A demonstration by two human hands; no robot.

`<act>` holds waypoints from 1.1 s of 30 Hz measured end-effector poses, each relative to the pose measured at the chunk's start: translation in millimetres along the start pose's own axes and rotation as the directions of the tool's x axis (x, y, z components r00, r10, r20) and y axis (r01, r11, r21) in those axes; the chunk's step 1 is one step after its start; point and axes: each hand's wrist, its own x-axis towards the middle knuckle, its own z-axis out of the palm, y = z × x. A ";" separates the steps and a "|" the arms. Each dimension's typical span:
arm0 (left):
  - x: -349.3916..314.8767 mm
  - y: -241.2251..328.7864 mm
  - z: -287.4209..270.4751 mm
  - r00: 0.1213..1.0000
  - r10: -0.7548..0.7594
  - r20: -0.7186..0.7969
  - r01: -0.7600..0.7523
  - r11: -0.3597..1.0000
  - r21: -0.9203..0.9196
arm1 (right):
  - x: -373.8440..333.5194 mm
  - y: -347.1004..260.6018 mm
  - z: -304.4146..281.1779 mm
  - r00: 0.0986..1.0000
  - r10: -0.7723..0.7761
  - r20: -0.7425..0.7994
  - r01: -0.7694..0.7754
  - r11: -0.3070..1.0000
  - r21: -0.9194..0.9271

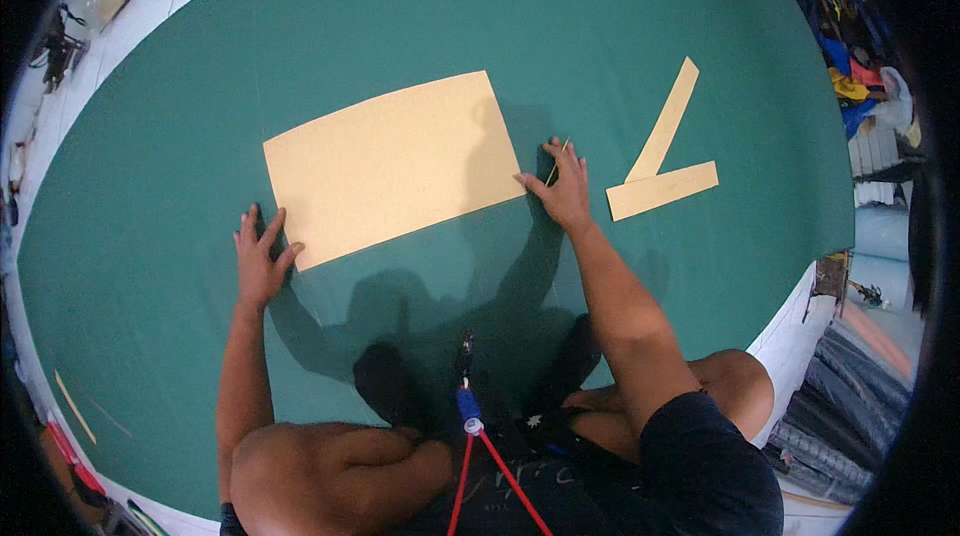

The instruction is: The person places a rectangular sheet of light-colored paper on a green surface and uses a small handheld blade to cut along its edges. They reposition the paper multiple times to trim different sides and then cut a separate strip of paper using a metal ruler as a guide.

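A large tan paper or card sheet [385, 171] lies flat on the dark green surface in front of me, its far edge slightly curved. My left hand [262, 261] rests at its near left corner, fingers spread, thumb and index fingertip touching the edge. On the opposite side my right hand [567, 188] has its thumb on the near right corner. Between the fingers of that hand is a thin yellowish stick [560, 160], perhaps a pencil; its kind is not clear. Right of it lie a slanting tan strip [664, 121] and a wider tan strip [662, 191], their ends meeting.
The green surface [400, 16] spreads widely around me over a pale tiled floor. Another thin tan strip [75, 406] lies at the near left. Coloured fabric or bags [850, 86] are heaped at the far right, and dark wrapped rolls [835, 406] lie at the near right.
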 end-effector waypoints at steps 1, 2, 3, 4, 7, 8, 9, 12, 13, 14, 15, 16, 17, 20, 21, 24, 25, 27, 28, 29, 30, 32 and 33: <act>0.5 1.6 -0.6 1.000 0.004 0.002 -0.004 1.000 0.004 | 0.4 1.4 -0.4 1.000 0.010 -0.002 -0.010 1.000 0.018; 0.7 3.4 -0.8 1.000 0.007 0.004 -0.007 1.000 0.009 | 0.2 3.1 -1.4 1.000 0.004 0.002 -0.005 1.000 0.018; 1.1 5.3 -1.0 1.000 0.011 0.007 -0.011 1.000 0.013 | -0.2 5.3 -2.9 1.000 -0.001 0.006 0.000 1.000 0.019; 1.2 4.9 -0.9 1.000 0.009 0.006 -0.009 1.000 0.020 | 0.4 5.5 -4.0 1.000 -0.008 0.009 0.008 1.000 0.021; 2.2 5.8 -0.8 1.000 0.007 0.006 -0.008 1.000 0.026 | 2.4 5.1 -6.1 1.000 -0.010 0.025 0.009 1.000 0.024; 3.0 6.8 -1.7 1.000 0.009 0.008 -0.009 1.000 0.019 | 3.3 4.9 -7.7 0.999 0.004 0.039 -0.005 1.000 0.026; 3.6 8.4 -1.7 1.000 0.010 0.009 -0.010 1.000 0.011 | 3.7 5.3 -10.6 0.998 0.016 0.054 -0.017 0.999 0.029; 2.2 7.2 -3.2 1.000 0.012 0.003 -0.012 1.000 -0.007 | 5.3 2.1 -10.0 0.999 0.010 0.052 -0.008 1.000 -0.022; 1.5 6.2 -3.4 1.000 0.026 0.010 -0.026 1.000 -0.015 | 6.7 -1.2 -8.9 0.999 -0.009 0.047 0.011 0.999 -0.047; 0.5 3.1 -7.0 1.000 0.026 0.013 -0.026 1.000 -0.011 | 7.3 -3.1 -7.1 0.999 -0.026 0.037 0.027 0.999 -0.031; -0.4 0.7 -8.4 1.000 0.022 0.015 -0.022 1.000 -0.008 | 5.0 -2.4 -12.9 0.999 -0.046 0.029 0.047 0.999 -0.015; 0.5 0.5 -10.4 0.999 0.032 0.036 -0.033 0.999 0.014 | 4.9 -2.1 -13.6 0.997 -0.076 0.024 0.075 0.997 0.016; -1.3 -6.2 -9.6 0.996 0.092 -0.005 -0.092 0.996 0.007 | 5.0 3.0 -12.7 0.993 -0.113 0.020 0.113 0.994 0.000; 1.6 3.6 -14.4 0.997 0.069 0.022 -0.071 0.993 0.098 | 3.7 10.5 -10.7 0.997 -0.050 0.058 0.054 0.996 -0.077; 1.0 8.1 -15.0 0.999 0.029 0.045 -0.033 0.995 0.093 | 3.4 11.0 -10.1 0.997 -0.053 0.064 0.057 0.996 -0.065; -3.7 6.9 -20.0 0.999 0.023 0.031 -0.024 0.999 0.037 | 3.8 11.8 -9.0 0.996 -0.060 0.065 0.064 0.996 -0.055; -5.6 7.9 -20.9 0.999 0.008 0.044 -0.009 1.000 0.023 | 2.4 10.6 -9.3 0.996 -0.057 0.063 0.061 0.997 -0.056; -7.8 10.0 -23.8 0.998 -0.016 0.066 0.015 1.000 0.015 | 1.7 9.3 -8.7 0.996 -0.052 0.066 0.054 0.998 -0.026; -7.6 10.8 -23.8 0.997 -0.025 0.073 0.023 1.000 0.018 | 3.1 7.5 -10.9 0.996 -0.054 0.073 0.057 0.998 -0.039; -7.4 11.2 -24.2 0.996 -0.031 0.080 0.030 0.999 0.023 | 4.0 5.7 -12.4 0.995 -0.053 0.078 0.057 0.997 -0.051; -7.6 11.2 -25.0 0.997 -0.029 0.073 0.028 0.999 0.020 | 3.5 3.8 -12.9 0.996 -0.050 0.080 0.053 0.998 -0.046; -7.7 13.1 -22.7 0.998 -0.022 0.059 0.022 1.000 0.008 | 3.4 3.9 -16.2 0.996 -0.040 0.084 0.044 0.998 -0.042; -7.5 13.8 -21.7 0.998 -0.024 0.053 0.023 0.999 0.023 | 4.1 3.6 -17.2 0.995 -0.032 0.091 0.036 0.999 -0.041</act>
